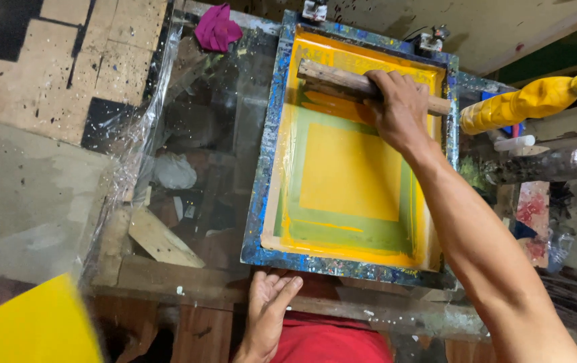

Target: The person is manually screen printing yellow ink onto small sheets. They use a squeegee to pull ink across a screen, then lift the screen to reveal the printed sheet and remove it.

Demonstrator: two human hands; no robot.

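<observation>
Dim, warm light; glare streaks the plastic sheet (134, 128) at left; the yellow sheet (29, 323) in the corner blurs.

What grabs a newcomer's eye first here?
The screen-printing frame, flooded with yellow ink, fills the centre. At its far end the right hand has a grip on a wooden squeegee. The left hand rests open at the near edge; a yellow bottle lies at right.

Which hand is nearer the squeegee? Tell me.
Right. The right hand grips the squeegee at the frame's far end; the left hand rests below the near edge.
</observation>
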